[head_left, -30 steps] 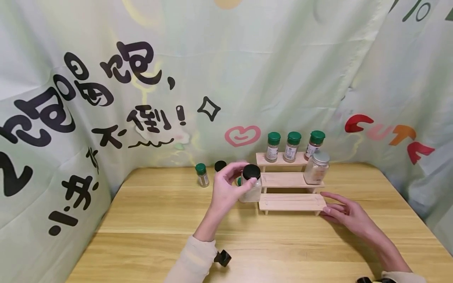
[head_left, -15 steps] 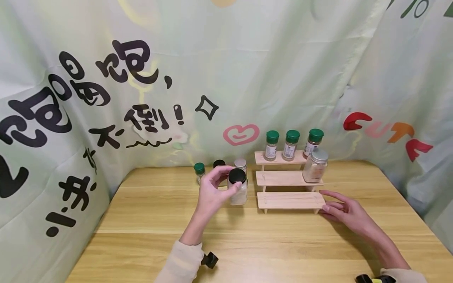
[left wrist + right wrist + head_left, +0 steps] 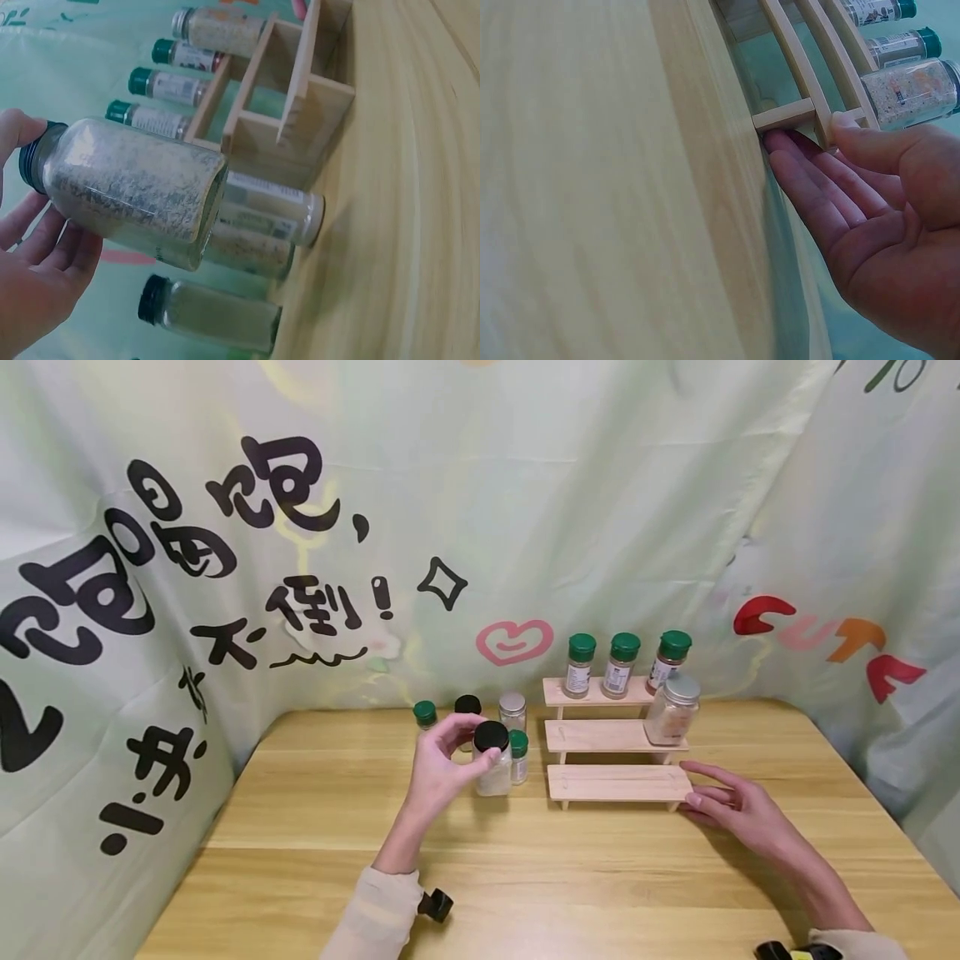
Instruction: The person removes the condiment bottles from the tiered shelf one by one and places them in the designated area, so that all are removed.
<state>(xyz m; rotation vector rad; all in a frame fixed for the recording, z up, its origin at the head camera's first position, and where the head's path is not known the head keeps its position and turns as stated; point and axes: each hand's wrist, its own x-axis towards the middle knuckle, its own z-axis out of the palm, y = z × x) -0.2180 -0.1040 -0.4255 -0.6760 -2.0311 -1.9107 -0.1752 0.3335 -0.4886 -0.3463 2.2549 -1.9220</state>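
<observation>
Black-lidded jar [image 3: 492,782], 1, in curled left hand [image 3: 444,763]; 1 rack [image 3: 617,783], 3-tiered, end in half-curled right hand [image 3: 741,814]

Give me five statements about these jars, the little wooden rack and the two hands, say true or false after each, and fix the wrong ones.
1. The left hand holds a black-lidded jar. True.
2. The top tier carries just two bottles. False: three green-capped bottles stand there.
3. A silver-lidded jar stands at the right end of the middle tier. True.
4. Both hands are holding jars. False: the right hand touches the right end of the bottom tier.
5. A second silver-lidded jar stands on the table. True.
</observation>
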